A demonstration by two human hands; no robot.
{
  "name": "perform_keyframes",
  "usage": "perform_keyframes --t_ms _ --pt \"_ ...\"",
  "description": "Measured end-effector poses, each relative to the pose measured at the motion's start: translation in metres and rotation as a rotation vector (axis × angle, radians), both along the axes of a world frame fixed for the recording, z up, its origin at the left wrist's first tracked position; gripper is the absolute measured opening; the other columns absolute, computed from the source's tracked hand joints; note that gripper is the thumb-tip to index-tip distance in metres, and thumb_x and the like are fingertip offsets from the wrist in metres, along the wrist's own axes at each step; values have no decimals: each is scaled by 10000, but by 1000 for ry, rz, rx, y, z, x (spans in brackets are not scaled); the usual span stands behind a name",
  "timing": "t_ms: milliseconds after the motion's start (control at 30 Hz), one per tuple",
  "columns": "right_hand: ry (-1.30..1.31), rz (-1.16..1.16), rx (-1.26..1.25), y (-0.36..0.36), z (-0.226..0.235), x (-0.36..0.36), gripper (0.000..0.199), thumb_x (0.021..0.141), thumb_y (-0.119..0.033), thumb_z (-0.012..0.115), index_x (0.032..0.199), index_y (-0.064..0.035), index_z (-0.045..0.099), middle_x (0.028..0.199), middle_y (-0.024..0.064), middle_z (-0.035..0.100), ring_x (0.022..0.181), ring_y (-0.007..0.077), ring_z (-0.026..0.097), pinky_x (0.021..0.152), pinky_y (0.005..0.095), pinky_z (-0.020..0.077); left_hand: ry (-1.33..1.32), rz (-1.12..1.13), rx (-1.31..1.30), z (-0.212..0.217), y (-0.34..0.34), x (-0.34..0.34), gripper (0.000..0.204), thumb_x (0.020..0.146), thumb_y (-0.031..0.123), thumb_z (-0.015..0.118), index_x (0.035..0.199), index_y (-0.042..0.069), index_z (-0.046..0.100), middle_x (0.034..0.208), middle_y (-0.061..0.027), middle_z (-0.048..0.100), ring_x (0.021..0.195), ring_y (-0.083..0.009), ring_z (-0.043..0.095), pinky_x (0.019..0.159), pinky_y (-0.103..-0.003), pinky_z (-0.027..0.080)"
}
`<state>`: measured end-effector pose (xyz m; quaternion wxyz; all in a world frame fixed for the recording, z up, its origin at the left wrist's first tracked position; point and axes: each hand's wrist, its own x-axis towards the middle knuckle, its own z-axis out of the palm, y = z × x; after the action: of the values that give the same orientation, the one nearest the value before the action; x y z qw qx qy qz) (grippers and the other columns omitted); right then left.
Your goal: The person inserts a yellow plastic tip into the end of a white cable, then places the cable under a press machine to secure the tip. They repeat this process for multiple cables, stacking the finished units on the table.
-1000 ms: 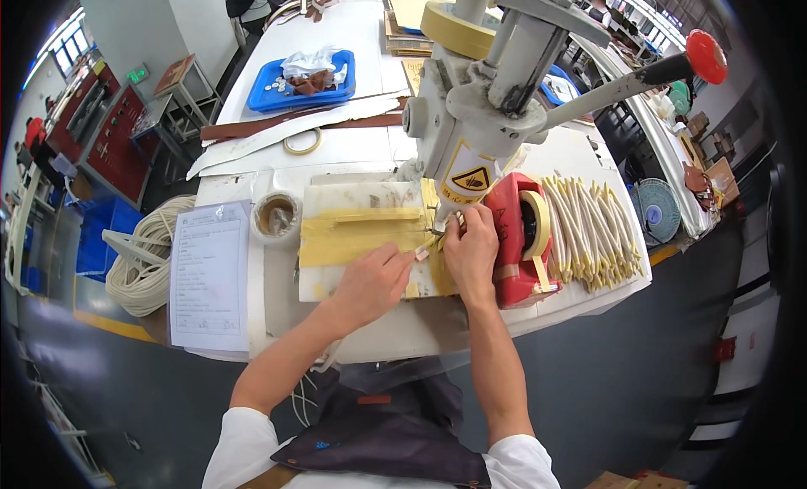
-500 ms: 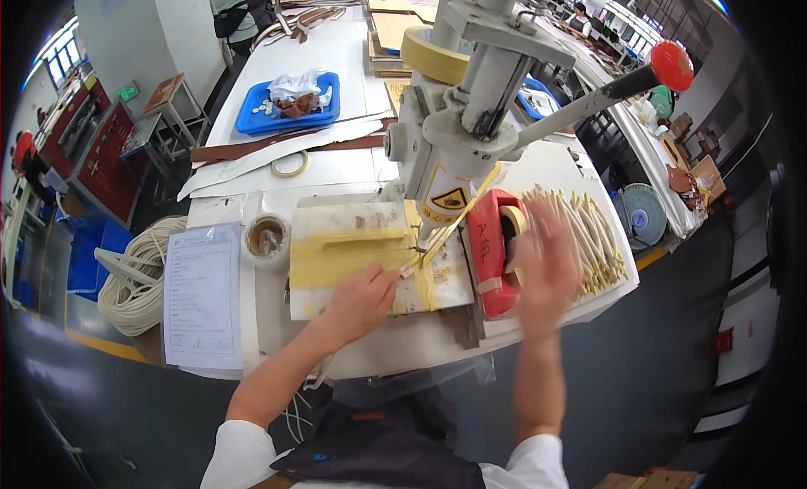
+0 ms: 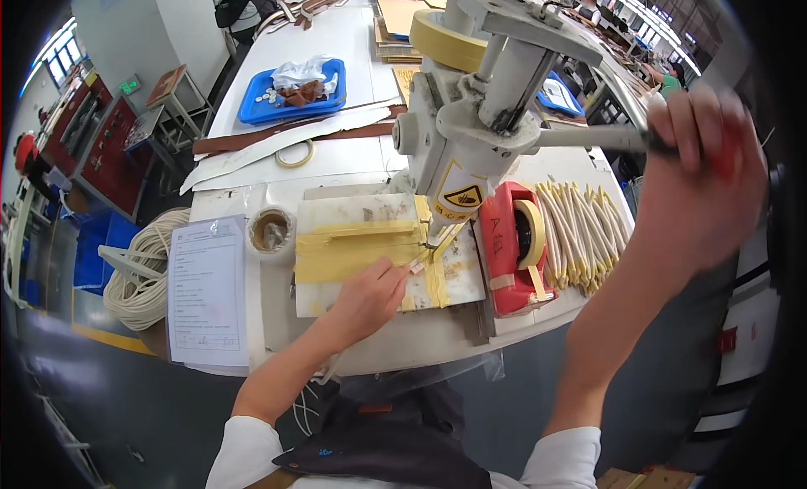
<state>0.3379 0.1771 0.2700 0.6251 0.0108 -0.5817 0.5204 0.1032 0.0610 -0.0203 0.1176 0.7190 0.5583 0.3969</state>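
Note:
My left hand (image 3: 367, 300) is closed in a pinch over the white block (image 3: 458, 279) at the foot of a grey hand press (image 3: 483, 127). A pale cord end (image 3: 418, 265) sticks out past its fingertips, close to the press's narrow lower tip. Below the wrist a white cord hangs over the table edge. My right hand (image 3: 698, 186), smeared by motion, is wrapped around the red knob (image 3: 730, 153) of the press lever (image 3: 597, 137). Yellow tape (image 3: 357, 252) covers much of the block. The exact contact between cord and press tip is too small to tell.
Right of the block stands a red tape dispenser (image 3: 500, 245), beside a bundle of cords with yellow-taped ends (image 3: 580, 237). A tape roll (image 3: 271, 234), a printed sheet (image 3: 206, 296) and a large cord coil (image 3: 134, 279) are at the left. Behind lies a blue tray (image 3: 252, 111).
My right hand has moved from above the tape dispenser up and right onto the lever knob. The lever has swung down to nearly level. My left hand keeps its pinch by the press tip.

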Motion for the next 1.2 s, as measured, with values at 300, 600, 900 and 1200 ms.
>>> perform_keyframes --t_ms 300,600,900,1200 --pt "-43 -365 242 -80 -153 29 224 968 -304 532 808 -157 476 687 8 479 737 189 466 919 448 347 1 -18 -6 1 -1 3 183 928 46 658 1096 3 715 859 -118 604 738 -306 632 642 -402 513" --pt "-138 80 58 48 8 18 397 1064 -336 524 1177 36 601 806 47 455 793 196 488 1013 423 429 -79 73 -64 8 -3 -1 221 869 85 767 1078 17 738 773 -79 583 642 -214 567 597 -344 474" --pt "-723 -1220 438 -22 -58 -9 231 926 -111 708 1071 56 644 1049 190 720 872 305 706 763 411 550 -214 215 -101 23 -41 -2 241 842 67 810 1076 32 763 774 -37 618 657 -109 565 604 -266 471" --pt "-1311 -717 141 -41 -256 -40 381 785 -25 681 1164 -33 726 1431 262 513 1157 424 635 936 460 551 -746 149 -432 19 -97 0 268 898 84 808 1136 -26 748 892 -59 722 752 -78 625 692 -246 528"
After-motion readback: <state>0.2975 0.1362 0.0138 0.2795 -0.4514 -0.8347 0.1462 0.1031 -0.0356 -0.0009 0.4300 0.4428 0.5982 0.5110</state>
